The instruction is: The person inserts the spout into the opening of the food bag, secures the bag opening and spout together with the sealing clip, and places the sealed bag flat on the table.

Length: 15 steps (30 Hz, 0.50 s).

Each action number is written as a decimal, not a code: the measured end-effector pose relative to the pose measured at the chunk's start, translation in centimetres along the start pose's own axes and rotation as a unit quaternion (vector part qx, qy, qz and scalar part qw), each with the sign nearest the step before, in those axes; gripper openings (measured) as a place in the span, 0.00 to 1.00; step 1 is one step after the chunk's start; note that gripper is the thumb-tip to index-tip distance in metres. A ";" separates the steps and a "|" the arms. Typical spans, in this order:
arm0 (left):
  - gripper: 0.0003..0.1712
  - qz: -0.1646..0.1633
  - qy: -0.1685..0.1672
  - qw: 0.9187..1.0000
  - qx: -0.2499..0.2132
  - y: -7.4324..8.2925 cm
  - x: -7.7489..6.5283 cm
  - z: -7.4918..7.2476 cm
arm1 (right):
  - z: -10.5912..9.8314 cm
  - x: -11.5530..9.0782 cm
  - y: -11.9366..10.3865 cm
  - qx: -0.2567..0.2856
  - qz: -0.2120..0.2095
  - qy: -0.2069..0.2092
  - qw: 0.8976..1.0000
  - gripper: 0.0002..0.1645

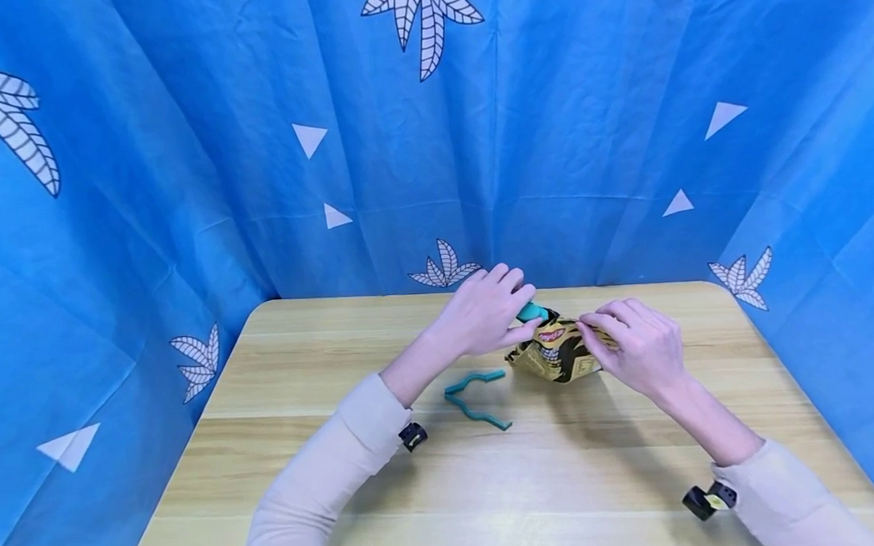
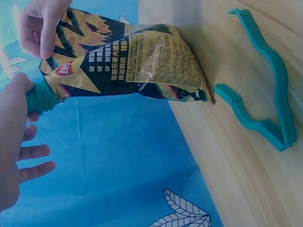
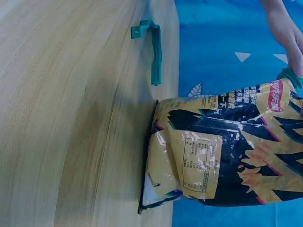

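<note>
A black-and-gold chip bag (image 1: pixel 558 356) stands on the table, its top end raised between the two hands. My left hand (image 1: pixel 487 313) holds a teal threaded spout (image 2: pixel 43 97) at the bag's top, pinched by thumb and forefinger, with the other fingers spread loosely. How far the spout goes into the bag is hidden. On the opposite side, my right hand (image 1: pixel 640 346) pinches the bag's upper edge between thumb and fingers. A teal bag clip (image 2: pixel 280 85) lies spread in a V on the table, just left of the bag.
The light wooden table (image 1: pixel 299 348) reaches back to a blue curtain (image 1: pixel 415 157) with white leaf prints, which also hangs at both sides. Each sleeve carries a small black wrist camera, the left one (image 1: pixel 413 436) close above the tabletop.
</note>
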<state>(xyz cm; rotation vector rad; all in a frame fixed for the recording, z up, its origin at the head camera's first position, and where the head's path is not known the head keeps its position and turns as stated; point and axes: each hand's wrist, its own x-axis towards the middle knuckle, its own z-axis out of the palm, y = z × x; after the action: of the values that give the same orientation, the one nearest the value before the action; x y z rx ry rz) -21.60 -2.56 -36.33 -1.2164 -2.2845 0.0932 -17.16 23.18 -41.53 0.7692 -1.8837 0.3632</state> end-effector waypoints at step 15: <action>0.21 0.003 -0.029 0.999 0.014 0.5 0.9 -0.1 | 0.1 0.1 -0.2 0.001 -0.003 0.000 1.000 0.13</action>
<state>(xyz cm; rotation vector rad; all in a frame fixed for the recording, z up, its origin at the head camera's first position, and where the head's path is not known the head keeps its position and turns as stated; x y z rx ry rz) -21.55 -1.54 -35.98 -1.2215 -2.3209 0.1645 -17.18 22.95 -41.51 0.7754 -1.8805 0.3624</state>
